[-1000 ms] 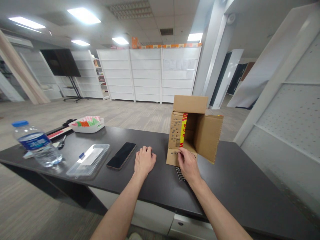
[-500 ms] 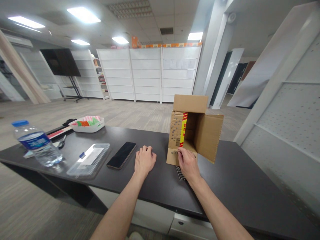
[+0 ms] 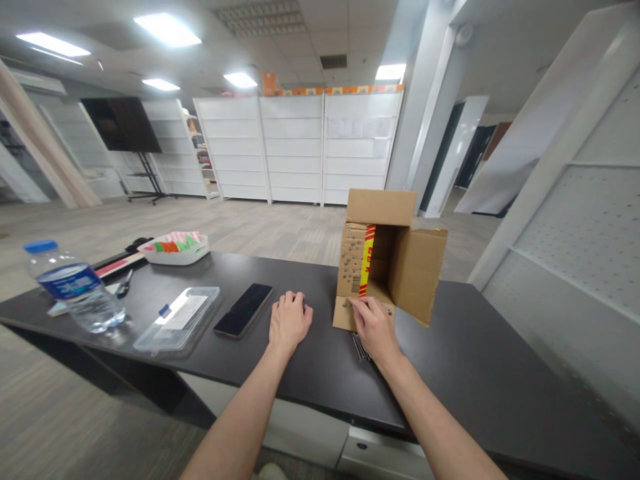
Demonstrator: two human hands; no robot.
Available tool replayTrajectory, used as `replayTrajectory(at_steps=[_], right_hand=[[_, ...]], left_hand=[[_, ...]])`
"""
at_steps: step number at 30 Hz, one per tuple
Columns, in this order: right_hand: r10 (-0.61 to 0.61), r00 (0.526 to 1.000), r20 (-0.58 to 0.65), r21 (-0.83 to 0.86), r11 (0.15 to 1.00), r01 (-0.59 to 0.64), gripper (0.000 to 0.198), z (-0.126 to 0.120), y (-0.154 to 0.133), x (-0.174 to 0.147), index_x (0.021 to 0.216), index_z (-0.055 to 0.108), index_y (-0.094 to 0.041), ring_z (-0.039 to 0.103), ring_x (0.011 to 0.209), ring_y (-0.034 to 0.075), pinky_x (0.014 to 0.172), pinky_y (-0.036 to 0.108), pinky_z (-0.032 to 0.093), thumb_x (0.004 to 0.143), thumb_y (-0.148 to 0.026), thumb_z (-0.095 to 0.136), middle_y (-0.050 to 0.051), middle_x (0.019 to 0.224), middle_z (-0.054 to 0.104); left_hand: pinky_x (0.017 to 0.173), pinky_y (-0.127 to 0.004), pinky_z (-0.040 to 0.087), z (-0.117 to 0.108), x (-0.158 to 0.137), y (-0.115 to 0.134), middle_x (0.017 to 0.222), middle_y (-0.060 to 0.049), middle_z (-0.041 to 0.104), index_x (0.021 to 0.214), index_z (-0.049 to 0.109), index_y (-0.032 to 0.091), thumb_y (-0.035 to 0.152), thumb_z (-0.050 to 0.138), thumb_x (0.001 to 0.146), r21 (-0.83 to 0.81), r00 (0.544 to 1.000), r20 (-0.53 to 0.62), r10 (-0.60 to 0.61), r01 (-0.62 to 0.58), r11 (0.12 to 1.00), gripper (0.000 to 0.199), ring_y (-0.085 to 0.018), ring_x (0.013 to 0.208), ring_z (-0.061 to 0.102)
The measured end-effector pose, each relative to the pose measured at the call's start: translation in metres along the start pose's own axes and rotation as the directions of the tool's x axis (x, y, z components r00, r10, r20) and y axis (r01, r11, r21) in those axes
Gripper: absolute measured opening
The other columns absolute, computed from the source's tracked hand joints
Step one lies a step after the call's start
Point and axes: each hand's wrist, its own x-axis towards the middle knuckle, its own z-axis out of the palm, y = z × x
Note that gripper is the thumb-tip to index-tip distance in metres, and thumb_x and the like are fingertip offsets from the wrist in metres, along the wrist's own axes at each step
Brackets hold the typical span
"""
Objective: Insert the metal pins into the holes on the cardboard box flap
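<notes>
Right hand: This hand (image 3: 374, 325) is at the low front flap (image 3: 341, 315) of the box, with thumb and finger tips pinched close together. I can't tell if something tiny is between them.
Left hand: This hand (image 3: 291, 319) lies palm down on the dark table (image 3: 470, 393). Its fingers are loosely bent, about half open, and I see nothing in them.
Cardboard box: The box (image 3: 420, 273) stands on the table, to the right of the left hand. Its mouth faces the person. One flap points up and another sticks out to the right.
Grey dots: Small round dots (image 3: 351, 250) sit on the left part of the box, by the red and yellow tape (image 3: 367, 257). A few are on the low flap too.
Thin metal rods: They (image 3: 358, 345) lie in a bunch, just in front of the low flap and partly under the right hand.
What could go wrong: A hard push on the flap might bend it or make the box slide, as no hand holds it steady. The right wrist might bump the rods and roll them away.
In the way: The right hand hides part of the flap and rods.
Other things: A phone (image 3: 243, 311) is near the left hand; then come a clear case (image 3: 175, 327), a water bottle (image 3: 75, 287) and a white basket (image 3: 193, 253).
</notes>
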Motion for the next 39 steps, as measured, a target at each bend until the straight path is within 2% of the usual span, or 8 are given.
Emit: replayTrajectory(at_steps=[8, 13, 21, 30, 39], right_hand=[[0.032, 0.999, 0.008, 0.049, 0.998, -0.032, 0.022, -0.0044, -0.0045, 0.0014, 0.106, 0.065, -0.021, 0.061, 0.091, 0.024, 0.081, 0.037, 0.048, 0.1, -0.021, 0.043, 0.009, 0.097, 0.065], [0.083, 0.996, 0.014, 0.083, 0.993, -0.084, 0.015, -0.0041, -0.0012, 0.0006, 0.092, 0.057, -0.021, 0.059, 0.082, 0.023, 0.076, 0.034, 0.045, 0.099, -0.023, 0.044, 0.006, 0.086, 0.063], [0.09, 0.995, 0.035, 0.043, 0.995, -0.091, 0.015, -0.0032, -0.0003, -0.0005, 0.084, 0.055, -0.021, 0.057, 0.08, 0.022, 0.075, 0.033, 0.041, 0.097, -0.022, 0.048, 0.005, 0.083, 0.06], [0.096, 0.995, 0.028, 0.054, 0.994, -0.098, 0.015, -0.0068, -0.0036, -0.0005, 0.094, 0.064, -0.02, 0.06, 0.088, 0.023, 0.08, 0.034, 0.044, 0.096, -0.019, 0.049, 0.007, 0.093, 0.064], [0.134, 0.989, 0.056, 0.068, 0.988, -0.137, 0.021, -0.0078, -0.0002, -0.0053, 0.1, 0.068, -0.02, 0.062, 0.092, 0.024, 0.085, 0.038, 0.045, 0.091, -0.016, 0.05, 0.008, 0.095, 0.067]], left_hand=[[0.093, -0.038, 0.04, 0.0002, 0.0006, -0.0001, 0.113, -0.01, 0.061, 0.111, 0.062, 0.02, 0.028, 0.044, 0.094, 0.005, 1.0, -0.009, 0.004, -0.004, 1.0, 0.026, -0.025, 0.108, 0.055], [0.093, -0.038, 0.04, 0.0003, 0.0006, 0.0, 0.113, -0.01, 0.061, 0.111, 0.062, 0.02, 0.028, 0.044, 0.093, 0.0, 1.0, -0.004, 0.0, 0.0, 1.0, 0.026, -0.025, 0.108, 0.055], [0.092, -0.039, 0.04, 0.0036, 0.0009, -0.0017, 0.111, -0.01, 0.061, 0.11, 0.062, 0.019, 0.028, 0.044, 0.093, -0.001, 1.0, -0.029, 0.013, -0.013, 1.0, 0.026, -0.025, 0.106, 0.056], [0.093, -0.039, 0.04, 0.0004, 0.0011, -0.0003, 0.113, -0.01, 0.061, 0.112, 0.062, 0.019, 0.028, 0.045, 0.093, -0.002, 1.0, -0.004, 0.005, -0.005, 1.0, 0.027, -0.025, 0.108, 0.055], [0.092, -0.039, 0.04, 0.0016, 0.0011, -0.0007, 0.111, -0.01, 0.061, 0.111, 0.062, 0.019, 0.028, 0.045, 0.093, -0.002, 1.0, -0.015, 0.006, -0.006, 1.0, 0.026, -0.026, 0.107, 0.055]])
